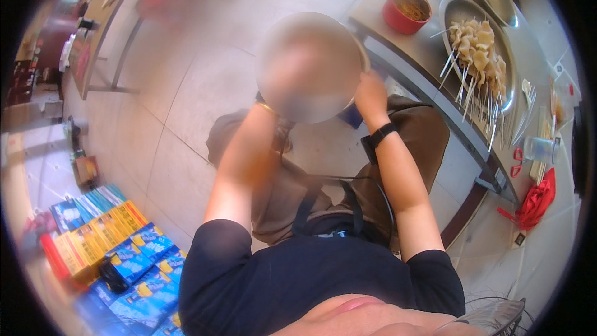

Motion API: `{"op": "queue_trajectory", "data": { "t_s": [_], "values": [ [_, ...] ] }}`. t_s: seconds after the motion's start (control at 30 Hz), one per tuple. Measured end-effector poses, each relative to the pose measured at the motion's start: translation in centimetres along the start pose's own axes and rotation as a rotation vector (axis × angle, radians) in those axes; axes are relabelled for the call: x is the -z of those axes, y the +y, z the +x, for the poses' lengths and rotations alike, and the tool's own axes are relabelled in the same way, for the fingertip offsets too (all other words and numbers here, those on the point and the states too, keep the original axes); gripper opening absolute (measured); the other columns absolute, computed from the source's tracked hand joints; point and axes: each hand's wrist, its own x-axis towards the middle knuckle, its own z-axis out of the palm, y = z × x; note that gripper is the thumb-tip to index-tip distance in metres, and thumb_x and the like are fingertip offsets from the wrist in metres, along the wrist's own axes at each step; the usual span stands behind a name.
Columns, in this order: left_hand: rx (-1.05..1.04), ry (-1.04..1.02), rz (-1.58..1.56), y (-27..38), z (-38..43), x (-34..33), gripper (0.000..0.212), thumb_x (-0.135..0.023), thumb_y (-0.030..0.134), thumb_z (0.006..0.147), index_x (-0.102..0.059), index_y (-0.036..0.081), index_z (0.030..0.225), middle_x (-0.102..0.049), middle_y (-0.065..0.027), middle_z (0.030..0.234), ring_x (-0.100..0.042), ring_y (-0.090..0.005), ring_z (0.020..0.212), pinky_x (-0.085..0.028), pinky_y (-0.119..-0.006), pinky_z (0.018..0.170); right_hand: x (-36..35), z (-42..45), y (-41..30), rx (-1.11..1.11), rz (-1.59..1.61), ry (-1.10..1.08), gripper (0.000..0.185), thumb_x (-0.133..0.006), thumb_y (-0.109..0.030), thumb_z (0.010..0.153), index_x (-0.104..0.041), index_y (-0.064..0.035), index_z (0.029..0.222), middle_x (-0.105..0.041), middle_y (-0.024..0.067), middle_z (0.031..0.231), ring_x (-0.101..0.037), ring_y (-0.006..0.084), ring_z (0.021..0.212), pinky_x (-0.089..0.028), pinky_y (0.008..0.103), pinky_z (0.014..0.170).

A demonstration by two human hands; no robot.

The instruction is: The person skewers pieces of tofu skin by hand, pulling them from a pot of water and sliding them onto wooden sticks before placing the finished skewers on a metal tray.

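Note:
In front of my lap is a round vessel, its pale rim (365,58) showing at the right. A heavy round blur covers its inside, so the contents cannot be made out. My right hand (372,95) grips the vessel's right side, with a black band on that wrist. From the left, my left forearm reaches into the blurred area. My left hand (285,85) is smeared there, and its fingers and anything in them are hidden. Beyond my right hand, a steel tray (446,9) on the table holds many skewers of pale, folded food (478,51).
On the right-hand table (373,14) are a red tub (405,18), red-handled scissors (516,163), a clear cup (536,149) and a red plastic bag (536,200). Blue and yellow cartons (102,238) are stacked at lower left. Another table (95,32) stands at upper left.

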Motion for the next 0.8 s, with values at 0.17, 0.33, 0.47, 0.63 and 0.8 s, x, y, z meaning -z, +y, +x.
{"op": "queue_trajectory", "data": {
  "t_s": [0.17,0.33,0.47,0.63,0.8],
  "values": [
    [-0.078,0.079,0.074,0.2,-0.1,-0.5,0.022,-0.057,0.014,0.092,-0.059,0.005,0.112,-0.064,-0.0026,0.102,-0.059,-0.0113,0.088,-0.049,-0.025,0.076,1.4,0.0,-0.6,0.040,0.198,0.021,0.015,-0.057,-0.014,0.086,-0.064,-0.0006,0.085,-0.062,0.0176,0.080,-0.060,0.0357,0.078,-0.048,0.0417,0.070],
    [-0.212,0.164,0.037,0.7,0.1,-0.3,0.025,-0.060,0.007,0.089,-0.056,0.001,0.112,-0.064,-0.0064,0.104,-0.061,-0.0129,0.089,-0.050,-0.025,0.076,4.4,-1.5,-4.1,-0.018,0.619,-0.180,0.013,-0.058,-0.010,0.090,-0.062,0.0007,0.097,-0.061,0.0124,0.067,-0.060,0.0197,0.058,-0.047,0.0295,0.055],
    [-0.196,0.276,0.040,1.8,-0.2,-1.1,0.026,-0.062,0.006,0.087,-0.052,-0.001,0.110,-0.064,-0.0091,0.103,-0.062,-0.0145,0.088,-0.051,-0.027,0.075,4.9,-2.5,-4.7,0.016,0.697,-0.242,0.019,-0.057,-0.007,0.091,-0.062,-0.0002,0.108,-0.057,0.0074,0.062,-0.053,0.0099,0.053,-0.043,0.0245,0.052],
    [-0.255,0.294,-0.008,2.1,-0.2,-0.8,0.025,-0.063,0.006,0.087,-0.052,-0.001,0.108,-0.063,-0.0098,0.101,-0.062,-0.0156,0.089,-0.052,-0.027,0.075,4.9,-2.5,-4.6,0.019,0.680,-0.270,0.021,-0.057,-0.007,0.091,-0.062,-0.0006,0.111,-0.056,0.0071,0.062,-0.052,0.0098,0.052,-0.042,0.0241,0.051],
    [-0.279,0.327,0.005,2.3,-0.1,-0.7,0.023,-0.062,0.005,0.087,-0.052,-0.001,0.106,-0.063,-0.0097,0.100,-0.063,-0.0160,0.088,-0.052,-0.028,0.074,5.4,-2.4,-4.8,0.034,0.651,-0.272,0.020,-0.058,-0.007,0.091,-0.062,0.0001,0.108,-0.056,0.0079,0.062,-0.052,0.0104,0.051,-0.042,0.0243,0.050]
  ]
}}
